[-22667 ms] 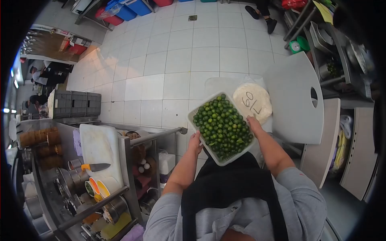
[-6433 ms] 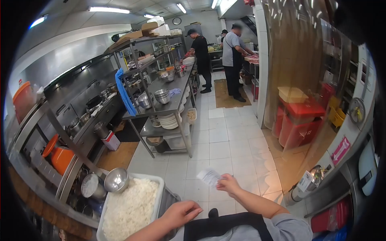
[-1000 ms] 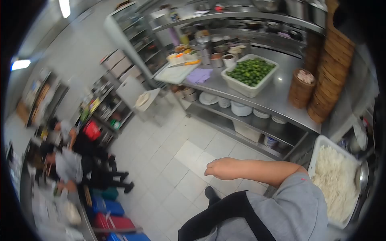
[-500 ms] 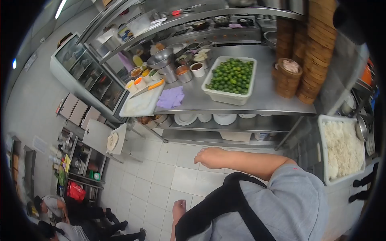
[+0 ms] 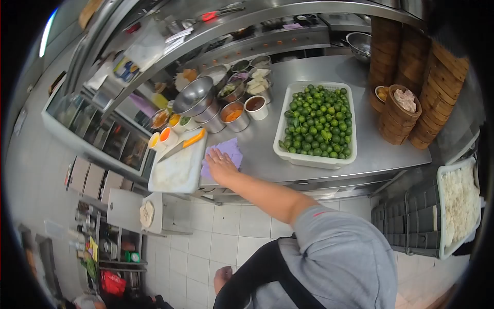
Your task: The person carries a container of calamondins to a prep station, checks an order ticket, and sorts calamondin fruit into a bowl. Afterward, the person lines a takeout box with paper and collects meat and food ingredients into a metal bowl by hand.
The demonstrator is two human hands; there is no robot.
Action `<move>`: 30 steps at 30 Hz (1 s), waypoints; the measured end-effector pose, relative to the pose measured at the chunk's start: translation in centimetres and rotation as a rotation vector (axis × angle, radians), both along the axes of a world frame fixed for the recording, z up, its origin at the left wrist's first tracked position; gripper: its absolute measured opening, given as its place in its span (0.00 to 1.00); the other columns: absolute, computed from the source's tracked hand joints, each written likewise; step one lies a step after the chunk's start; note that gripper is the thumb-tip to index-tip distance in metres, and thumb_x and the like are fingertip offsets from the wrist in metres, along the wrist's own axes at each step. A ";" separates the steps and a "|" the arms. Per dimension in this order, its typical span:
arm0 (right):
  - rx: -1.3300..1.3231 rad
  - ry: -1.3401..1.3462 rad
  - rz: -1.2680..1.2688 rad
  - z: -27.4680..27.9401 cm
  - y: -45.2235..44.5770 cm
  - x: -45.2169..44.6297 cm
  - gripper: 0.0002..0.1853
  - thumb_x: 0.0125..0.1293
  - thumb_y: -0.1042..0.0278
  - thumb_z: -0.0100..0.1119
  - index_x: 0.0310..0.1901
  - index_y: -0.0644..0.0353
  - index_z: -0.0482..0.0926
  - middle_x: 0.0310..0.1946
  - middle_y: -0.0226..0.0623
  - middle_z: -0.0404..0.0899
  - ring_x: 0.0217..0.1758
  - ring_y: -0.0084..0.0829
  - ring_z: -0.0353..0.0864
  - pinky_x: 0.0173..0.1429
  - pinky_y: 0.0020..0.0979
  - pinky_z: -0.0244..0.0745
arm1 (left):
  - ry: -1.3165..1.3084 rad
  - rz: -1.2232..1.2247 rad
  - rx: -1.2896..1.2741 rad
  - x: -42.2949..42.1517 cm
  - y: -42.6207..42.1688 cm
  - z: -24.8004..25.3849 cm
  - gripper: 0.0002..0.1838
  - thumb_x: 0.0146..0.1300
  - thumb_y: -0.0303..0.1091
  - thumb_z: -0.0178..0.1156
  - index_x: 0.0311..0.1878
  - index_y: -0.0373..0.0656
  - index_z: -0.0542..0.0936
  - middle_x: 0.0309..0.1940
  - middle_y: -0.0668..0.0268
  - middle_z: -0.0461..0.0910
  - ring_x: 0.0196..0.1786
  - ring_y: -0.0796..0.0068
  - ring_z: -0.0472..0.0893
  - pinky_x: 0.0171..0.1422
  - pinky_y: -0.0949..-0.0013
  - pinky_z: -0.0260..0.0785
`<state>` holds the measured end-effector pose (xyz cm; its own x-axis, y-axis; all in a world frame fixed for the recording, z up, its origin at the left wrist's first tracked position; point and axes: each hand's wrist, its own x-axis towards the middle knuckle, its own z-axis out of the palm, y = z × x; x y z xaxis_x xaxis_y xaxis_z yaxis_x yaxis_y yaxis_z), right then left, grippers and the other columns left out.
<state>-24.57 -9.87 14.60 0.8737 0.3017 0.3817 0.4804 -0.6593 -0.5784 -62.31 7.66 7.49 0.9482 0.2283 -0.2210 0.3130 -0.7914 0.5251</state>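
Observation:
My right hand (image 5: 221, 167) lies flat with fingers stretched out on a crumpled purple cloth (image 5: 234, 150) at the steel counter's front edge. Left of the cloth is a white cutting board (image 5: 177, 172). A knife with an orange handle (image 5: 193, 138) rests across the board's upper part. My left hand (image 5: 222, 276) hangs low beside my apron, away from the counter, its fingers curled and nothing visible in them. To the right of the cloth, a white tub (image 5: 315, 160) holds many small green limes (image 5: 319, 121).
Metal and white containers (image 5: 235, 117) of sauces and cut ingredients stand behind the cloth. Stacked bamboo steamers (image 5: 399, 121) rise at the counter's right end. A tub of white rice-like food (image 5: 460, 201) sits on grey crates at right. A steel shelf (image 5: 231, 19) spans overhead.
My right hand has moved from above the floor forward onto the purple cloth. The view has come closer to the counter. My left hand stays low at my side.

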 end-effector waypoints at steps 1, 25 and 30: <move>-0.005 0.014 -0.020 -1.6 -0.6 0.9 0.28 0.67 0.64 0.44 0.68 0.63 0.57 0.71 0.49 0.51 0.76 0.45 0.46 0.75 0.45 0.43 | -0.019 0.012 0.052 2.1 0.1 0.7 0.09 0.61 0.34 0.59 0.41 0.40 0.80 0.38 0.51 0.79 0.41 0.55 0.81 0.47 0.61 0.72; -0.147 -0.403 -0.568 5.4 -19.0 -10.6 0.15 0.49 0.73 0.65 0.41 0.57 0.79 0.38 0.37 0.77 0.42 0.41 0.74 0.49 0.42 0.69 | -0.711 -0.740 0.024 41.0 -3.4 2.7 0.18 0.54 0.33 0.64 0.49 0.46 0.77 0.57 0.57 0.71 0.59 0.48 0.68 0.62 0.53 0.62; -0.221 -0.326 -0.503 2.7 -20.3 -9.2 0.12 0.48 0.68 0.67 0.37 0.56 0.81 0.35 0.35 0.76 0.41 0.40 0.74 0.45 0.38 0.70 | -0.719 -0.668 0.229 41.1 -4.7 0.4 0.22 0.53 0.38 0.64 0.53 0.50 0.77 0.61 0.55 0.69 0.64 0.48 0.63 0.67 0.47 0.54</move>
